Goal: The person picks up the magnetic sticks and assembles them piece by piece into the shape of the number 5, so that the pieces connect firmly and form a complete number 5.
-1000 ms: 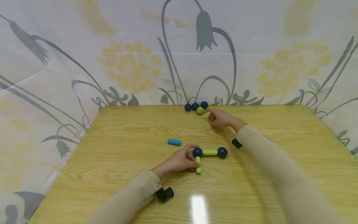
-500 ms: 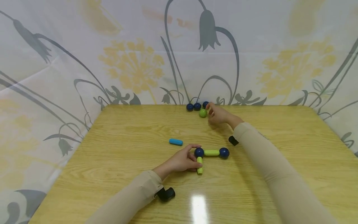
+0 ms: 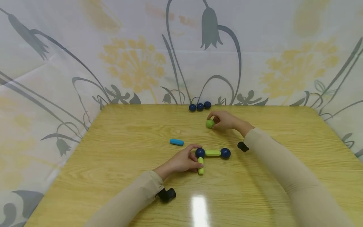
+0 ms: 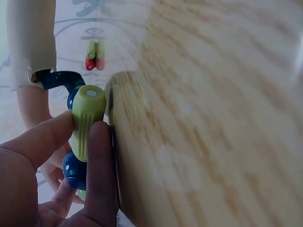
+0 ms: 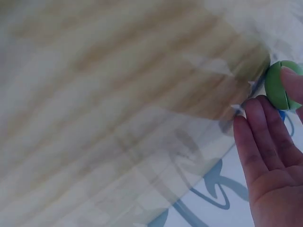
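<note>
My left hand (image 3: 181, 161) pinches a lime-green magnetic rod (image 3: 201, 170) between thumb and fingers. The left wrist view shows that rod's silver end (image 4: 91, 93). Its far end meets a dark blue ball (image 3: 200, 153), which my index finger touches. From this ball a second lime rod (image 3: 212, 153) runs right to another dark blue ball (image 3: 225, 153), so the pieces form a corner. Farther back, my right hand (image 3: 225, 120) pinches a green ball (image 3: 210, 123) between thumb and index finger. In the right wrist view the green ball (image 5: 276, 86) is partly cut off by the frame edge.
Three dark blue balls (image 3: 199, 107) sit in a row at the table's back edge by the patterned cloth. A blue rod (image 3: 177, 142) lies left of the corner shape. Red (image 4: 90, 65) and lime rods (image 4: 91, 49) appear in the left wrist view's background.
My right hand took hold of the green ball beside the blue balls and drew it back toward me. The left hand keeps its grip on the lime rod.
</note>
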The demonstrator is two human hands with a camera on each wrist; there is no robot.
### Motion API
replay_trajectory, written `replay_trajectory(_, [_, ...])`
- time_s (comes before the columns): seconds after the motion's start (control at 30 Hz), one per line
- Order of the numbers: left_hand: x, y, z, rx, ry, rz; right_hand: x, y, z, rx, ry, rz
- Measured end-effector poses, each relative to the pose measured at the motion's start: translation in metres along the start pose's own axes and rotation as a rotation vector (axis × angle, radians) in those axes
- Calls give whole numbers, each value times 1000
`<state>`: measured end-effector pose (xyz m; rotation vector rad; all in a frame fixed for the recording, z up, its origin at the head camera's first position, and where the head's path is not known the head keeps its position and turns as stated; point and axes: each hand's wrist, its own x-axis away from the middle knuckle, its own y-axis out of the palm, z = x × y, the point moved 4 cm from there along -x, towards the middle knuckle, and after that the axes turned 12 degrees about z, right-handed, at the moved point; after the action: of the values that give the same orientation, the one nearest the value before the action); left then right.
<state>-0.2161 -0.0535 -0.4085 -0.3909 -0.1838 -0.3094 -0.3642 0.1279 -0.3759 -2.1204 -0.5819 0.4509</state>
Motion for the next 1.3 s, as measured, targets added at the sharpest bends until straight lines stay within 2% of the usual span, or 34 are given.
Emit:
replay_trajectory(0.2, [-1,1,0,27,-15,-11,19,0,-4,-25,-15,-7])
replay_trajectory(0.5, [-1,1,3,65,-2,-31,42,-2,-9,-44,-15,0])
replay_trajectory(0.8, [-6,1,1,96,-34,-37,62,-7,-24,-56,-61,25])
replay_trajectory(1.03, [-11,-1,2,99,-15,-32,76,-10,-33,-108,-93,40])
replay_trajectory(1.3, [-19,-3,4,96,-15,-20,92,-8,-43,-107,-121,55])
